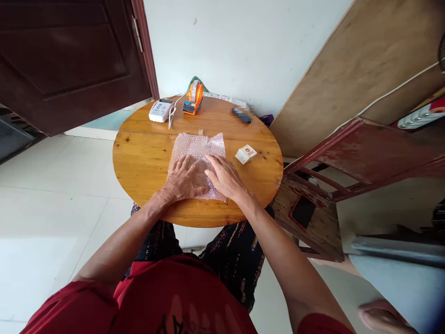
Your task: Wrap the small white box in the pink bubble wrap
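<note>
Two hands: the left hand (pixel 182 180) and right hand (pixel 225 177) lie palm down on the bubble wrap (pixel 198 144) – both open, neither gripping anything that shows.
Bubble wrap: centre of the frame, on the round table (pixel 139 155); its top edge is uneven, and I cannot tell whether anything lies inside.
Skid risk: uneven pressure from the two palms could slide or crease the sheet, as the wood looks smooth.
Popping risk: pressing hard might burst bubbles.
Box risk: a sideways sweep of the right hand could knock the small box (pixel 246 154), just right of the wrap.
Left fingers: apart, pointing up the frame, the thumb turned right.
Right fingers: loosely bent, slanting to the upper left – thumb apart.
Arms: the left forearm (pixel 134 234) enters from the lower left, the right forearm (pixel 274 239) from the lower right.
Tape dispenser: orange (pixel 193 99), upper middle, out of either hand's touch.
</note>
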{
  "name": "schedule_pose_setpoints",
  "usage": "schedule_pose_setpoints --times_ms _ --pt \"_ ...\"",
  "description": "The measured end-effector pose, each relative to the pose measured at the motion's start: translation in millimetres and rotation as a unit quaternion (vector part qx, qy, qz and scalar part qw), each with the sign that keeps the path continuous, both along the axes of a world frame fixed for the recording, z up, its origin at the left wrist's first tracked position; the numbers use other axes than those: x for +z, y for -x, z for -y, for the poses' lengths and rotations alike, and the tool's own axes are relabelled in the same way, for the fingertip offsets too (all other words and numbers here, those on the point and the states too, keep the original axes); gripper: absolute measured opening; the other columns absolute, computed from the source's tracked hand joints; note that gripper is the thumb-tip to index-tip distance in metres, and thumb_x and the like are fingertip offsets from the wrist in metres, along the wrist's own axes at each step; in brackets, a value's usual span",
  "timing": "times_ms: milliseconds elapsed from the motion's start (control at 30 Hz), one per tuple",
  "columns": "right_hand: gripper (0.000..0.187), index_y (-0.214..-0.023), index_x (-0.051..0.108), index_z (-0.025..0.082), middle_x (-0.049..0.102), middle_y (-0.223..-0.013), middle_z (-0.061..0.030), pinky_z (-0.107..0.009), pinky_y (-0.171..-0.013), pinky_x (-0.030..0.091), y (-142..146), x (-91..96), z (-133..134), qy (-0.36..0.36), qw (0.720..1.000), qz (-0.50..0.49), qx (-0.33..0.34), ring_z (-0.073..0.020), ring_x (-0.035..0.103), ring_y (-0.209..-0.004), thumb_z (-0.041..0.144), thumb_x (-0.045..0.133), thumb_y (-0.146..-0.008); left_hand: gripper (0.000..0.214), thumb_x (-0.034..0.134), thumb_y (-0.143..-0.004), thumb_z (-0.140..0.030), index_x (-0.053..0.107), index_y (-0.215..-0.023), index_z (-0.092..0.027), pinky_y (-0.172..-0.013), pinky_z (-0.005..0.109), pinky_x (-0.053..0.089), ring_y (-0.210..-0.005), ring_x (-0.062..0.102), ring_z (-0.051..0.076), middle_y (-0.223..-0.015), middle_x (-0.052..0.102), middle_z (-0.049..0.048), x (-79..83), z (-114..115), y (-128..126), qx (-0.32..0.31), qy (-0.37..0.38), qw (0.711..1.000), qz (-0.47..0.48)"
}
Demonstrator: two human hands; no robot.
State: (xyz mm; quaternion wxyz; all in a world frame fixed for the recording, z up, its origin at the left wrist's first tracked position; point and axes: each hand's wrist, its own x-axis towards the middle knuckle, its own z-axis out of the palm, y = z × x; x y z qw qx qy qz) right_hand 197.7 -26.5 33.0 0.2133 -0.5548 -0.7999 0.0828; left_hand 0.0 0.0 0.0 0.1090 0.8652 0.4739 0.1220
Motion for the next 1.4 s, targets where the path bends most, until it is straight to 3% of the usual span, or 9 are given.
schedule_pose_setpoints --times_ms 133,267,433,600,867,1067,1200,1400 --pt "0.048 -0.147 0.057 0.016 0.058 -0.156 -0.0173 -0.056 -0.115 0.042 -2.4 -16.1 -17.9 0.023 0.997 0.060 -0.049 -0.0353 0.056 -0.138 0.029 0.050 -0.101 0.107 0.078 -0.076 -0.069 0.040 -0.161 -0.017 -0.130 0.060 0.019 -0.160 0.027 0.044 -0.170 0.033 0.0242 0.5 -2.6 1.0 0.001 0.015 1.000 -0.004" --pt "0.048 -0.148 0.057 0.015 0.054 -0.159 -0.0179 -0.055 -0.117 0.039 -11.9 -27.1 -17.9 0.012 0.995 0.064 -0.073 -0.0355 0.053 -0.143 0.032 0.047 -0.103 0.107 0.078 -0.077 -0.067 0.039 -0.161 -0.016 -0.131 0.060 0.018 -0.161 0.022 0.043 -0.172 0.029 0.0249 4.8 -5.5 5.7 -0.018 0.038 0.999 -0.013" --pt "0.047 -0.145 0.058 0.013 0.055 -0.158 -0.0184 -0.052 -0.118 0.039 -11.8 -28.0 -15.0 0.008 0.995 0.056 -0.087 -0.0340 0.053 -0.144 0.030 0.046 -0.103 0.093 0.074 -0.082 -0.065 0.043 -0.159 -0.024 -0.129 0.059 0.025 -0.161 0.025 0.041 -0.172 0.032 0.0176 15.3 -12.0 15.2 -0.023 0.036 0.999 -0.007" --pt "0.047 -0.141 0.061 0.009 0.057 -0.156 -0.0211 -0.054 -0.118 0.040 -12.6 -29.8 -16.1 -0.006 0.995 0.049 -0.086 -0.0355 0.054 -0.142 0.030 0.045 -0.102 0.096 0.073 -0.082 -0.068 0.043 -0.159 -0.020 -0.130 0.059 0.021 -0.160 0.028 0.042 -0.172 0.033 0.0196 23.6 -17.5 23.8 -0.008 0.042 0.997 -0.067" --pt "0.044 -0.137 0.063 0.009 0.062 -0.149 -0.0209 -0.052 -0.120 0.041 -16.4 -35.1 -19.0 -0.038 0.992 0.039 -0.111 -0.0345 0.055 -0.140 0.025 0.045 -0.100 0.105 0.067 -0.081 -0.077 0.039 -0.162 -0.017 -0.130 0.061 0.015 -0.163 0.019 0.042 -0.174 0.025 0.0227 15.8 -15.6 29.9 0.034 0.023 0.995 -0.091" --pt "0.040 -0.131 0.066 0.014 0.068 -0.139 -0.0189 -0.053 -0.117 0.044 -19.4 -38.3 -22.5 -0.052 0.993 0.025 -0.106 -0.0342 0.061 -0.131 0.020 0.043 -0.098 0.099 0.068 -0.084 -0.073 0.038 -0.163 -0.023 -0.129 0.063 0.015 -0.163 0.018 0.042 -0.174 0.027 0.0201 19.3 -18.1 31.0 0.034 0.033 0.996 -0.077" --pt "0.041 -0.130 0.066 0.015 0.065 -0.143 -0.0189 -0.055 -0.120 0.043 -22.3 -43.3 -27.0 -0.059 0.992 0.003 -0.116 -0.0349 0.059 -0.134 0.019 0.045 -0.095 0.089 0.064 -0.091 -0.065 0.038 -0.163 -0.020 -0.130 0.059 0.020 -0.161 0.025 0.040 -0.174 0.026 0.0215 18.8 -25.5 41.9 0.035 0.046 0.998 -0.023" --pt "0.039 -0.126 0.066 0.021 0.067 -0.139 -0.0138 -0.057 -0.121 0.042 -25.4 -45.9 -31.0 -0.062 0.991 -0.023 -0.119 -0.0332 0.060 -0.131 0.019 0.046 -0.093 0.086 0.069 -0.087 -0.058 0.044 -0.158 -0.017 -0.128 0.057 0.026 -0.155 0.036 0.040 -0.169 0.037 0.0208 8.7 -29.1 52.2 0.032 0.025 0.999 0.018"
